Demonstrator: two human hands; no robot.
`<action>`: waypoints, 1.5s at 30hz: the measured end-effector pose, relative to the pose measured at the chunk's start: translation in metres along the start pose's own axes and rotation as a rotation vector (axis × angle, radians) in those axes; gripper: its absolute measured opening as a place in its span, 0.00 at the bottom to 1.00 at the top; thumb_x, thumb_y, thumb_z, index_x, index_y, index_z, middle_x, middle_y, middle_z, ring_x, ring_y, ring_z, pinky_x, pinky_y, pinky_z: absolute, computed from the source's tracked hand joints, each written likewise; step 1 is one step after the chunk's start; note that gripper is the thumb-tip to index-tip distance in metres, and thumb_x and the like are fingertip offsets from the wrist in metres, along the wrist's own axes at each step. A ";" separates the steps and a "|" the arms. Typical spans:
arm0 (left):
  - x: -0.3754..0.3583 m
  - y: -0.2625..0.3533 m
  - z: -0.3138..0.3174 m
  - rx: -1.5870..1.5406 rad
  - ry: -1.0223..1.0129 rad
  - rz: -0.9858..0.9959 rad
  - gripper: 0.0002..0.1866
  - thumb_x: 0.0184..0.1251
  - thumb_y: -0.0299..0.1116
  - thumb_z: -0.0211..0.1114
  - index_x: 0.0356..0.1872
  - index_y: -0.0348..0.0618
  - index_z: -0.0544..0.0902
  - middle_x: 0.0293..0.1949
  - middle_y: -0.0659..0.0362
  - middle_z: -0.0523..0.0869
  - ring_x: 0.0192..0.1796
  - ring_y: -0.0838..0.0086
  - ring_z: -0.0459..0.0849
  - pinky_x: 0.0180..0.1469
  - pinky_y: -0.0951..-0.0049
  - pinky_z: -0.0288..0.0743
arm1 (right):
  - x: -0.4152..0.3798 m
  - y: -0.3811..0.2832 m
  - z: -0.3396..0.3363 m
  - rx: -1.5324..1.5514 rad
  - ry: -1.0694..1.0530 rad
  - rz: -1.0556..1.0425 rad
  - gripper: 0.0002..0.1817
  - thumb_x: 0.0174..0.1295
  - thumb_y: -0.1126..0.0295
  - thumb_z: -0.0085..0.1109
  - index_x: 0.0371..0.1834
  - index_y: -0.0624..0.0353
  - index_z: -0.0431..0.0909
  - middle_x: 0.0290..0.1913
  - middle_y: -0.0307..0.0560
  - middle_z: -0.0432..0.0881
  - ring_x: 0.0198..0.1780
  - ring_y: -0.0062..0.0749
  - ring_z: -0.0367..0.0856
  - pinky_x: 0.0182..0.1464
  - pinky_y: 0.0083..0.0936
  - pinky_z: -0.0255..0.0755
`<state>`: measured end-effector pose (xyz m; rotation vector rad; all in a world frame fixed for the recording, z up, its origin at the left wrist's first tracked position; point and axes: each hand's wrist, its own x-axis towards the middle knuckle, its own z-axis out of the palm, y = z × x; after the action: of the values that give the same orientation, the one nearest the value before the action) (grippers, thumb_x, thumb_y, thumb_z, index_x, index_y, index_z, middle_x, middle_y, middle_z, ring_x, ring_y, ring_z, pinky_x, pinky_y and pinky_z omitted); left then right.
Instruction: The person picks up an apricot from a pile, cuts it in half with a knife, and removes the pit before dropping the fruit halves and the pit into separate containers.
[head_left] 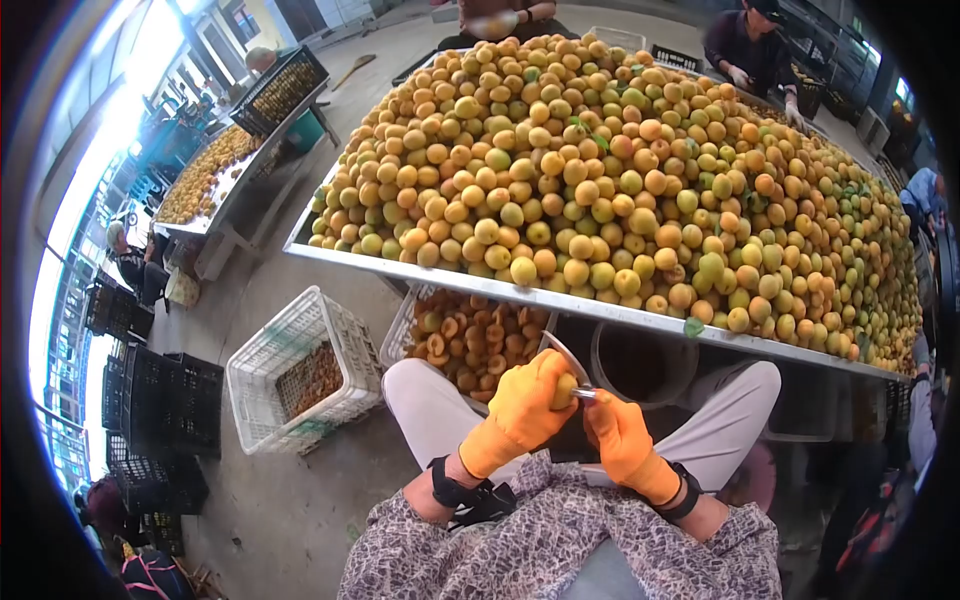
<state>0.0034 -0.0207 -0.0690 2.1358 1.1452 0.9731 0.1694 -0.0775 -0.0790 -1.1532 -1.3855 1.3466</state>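
My left hand [522, 412], in an orange glove, is closed around a yellow apricot [564, 391]. My right hand [627, 442], gloved in orange too, grips a knife; its metal blade [566, 357] lies against the apricot, tip pointing up and left. Both hands are close together above my lap. Just beyond them, under the table's edge, a white crate [397, 330] holds halved apricots [478, 345]. A large heap of whole apricots [600, 190] covers the metal-edged table [470, 279] in front of me.
Left on the floor stands a white plastic basket [258, 385] with small brown pieces inside. A round bucket [650, 390] is under the table. Black crates [172, 405] are stacked farther left. Other people work at the far side, one at upper right [745, 45].
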 end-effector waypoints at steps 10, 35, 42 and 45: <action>0.009 -0.035 0.033 -0.019 0.091 0.086 0.18 0.49 0.25 0.71 0.43 0.42 0.76 0.35 0.50 0.81 0.37 0.49 0.82 0.35 0.57 0.75 | 0.001 -0.025 -0.047 0.702 -0.346 0.734 0.27 0.74 0.41 0.39 0.22 0.47 0.60 0.15 0.27 0.53 0.13 0.13 0.45 0.15 0.17 0.39; 0.032 0.003 0.046 -1.872 -0.085 -0.468 0.37 0.64 0.68 0.53 0.61 0.48 0.74 0.39 0.59 0.81 0.45 0.64 0.79 0.60 0.53 0.68 | -0.027 -0.025 -0.042 0.258 0.011 0.141 0.21 0.75 0.51 0.48 0.36 0.61 0.73 0.19 0.32 0.66 0.21 0.13 0.60 0.24 0.17 0.54; 0.027 0.021 0.036 -2.003 -0.110 -0.580 0.32 0.70 0.55 0.59 0.64 0.40 0.70 0.43 0.54 0.81 0.52 0.57 0.77 0.65 0.53 0.64 | -0.022 -0.024 -0.038 0.304 0.014 0.139 0.21 0.74 0.50 0.49 0.36 0.58 0.72 0.19 0.31 0.62 0.18 0.12 0.56 0.21 0.14 0.47; 0.023 0.022 0.037 -2.017 -0.133 -0.508 0.28 0.72 0.48 0.57 0.63 0.35 0.71 0.49 0.50 0.79 0.54 0.57 0.74 0.68 0.50 0.61 | -0.022 -0.030 -0.037 0.299 0.013 0.175 0.19 0.75 0.52 0.49 0.37 0.58 0.72 0.19 0.30 0.62 0.19 0.11 0.56 0.21 0.13 0.47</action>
<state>0.0522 -0.0163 -0.0679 0.2286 0.1346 0.9065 0.2087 -0.0910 -0.0473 -1.0955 -1.0485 1.6050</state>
